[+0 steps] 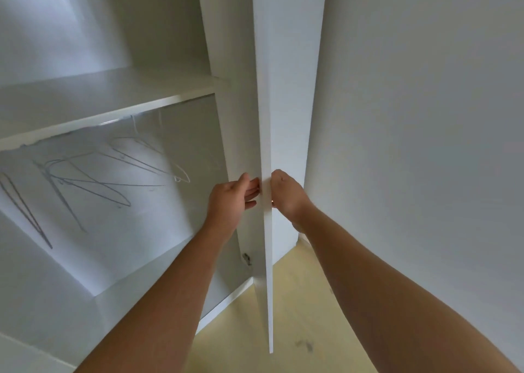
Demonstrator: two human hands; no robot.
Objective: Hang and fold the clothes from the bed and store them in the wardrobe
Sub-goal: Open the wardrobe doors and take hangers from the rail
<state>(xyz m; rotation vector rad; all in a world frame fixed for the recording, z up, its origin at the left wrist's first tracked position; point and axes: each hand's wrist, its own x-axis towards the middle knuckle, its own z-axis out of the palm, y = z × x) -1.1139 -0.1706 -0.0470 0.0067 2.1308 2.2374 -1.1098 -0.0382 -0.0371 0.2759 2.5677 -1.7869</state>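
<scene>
A white wardrobe door (266,117) stands edge-on in the middle of the view, swung open. My left hand (232,200) is on its inner side, and the straight fingers touch the door near its edge. On the outer side, my right hand (286,194) grips the same edge at the same height, its fingertips hidden behind the door. Inside the wardrobe (141,231), several bare wire hangers (113,174) hang below a white shelf (99,97). No clothes or bed are in view.
A plain white wall (425,146) fills the right side, close behind the door. Pale yellow floor (297,316) shows below the door between my forearms. A small hinge (246,258) sits on the wardrobe side panel low down.
</scene>
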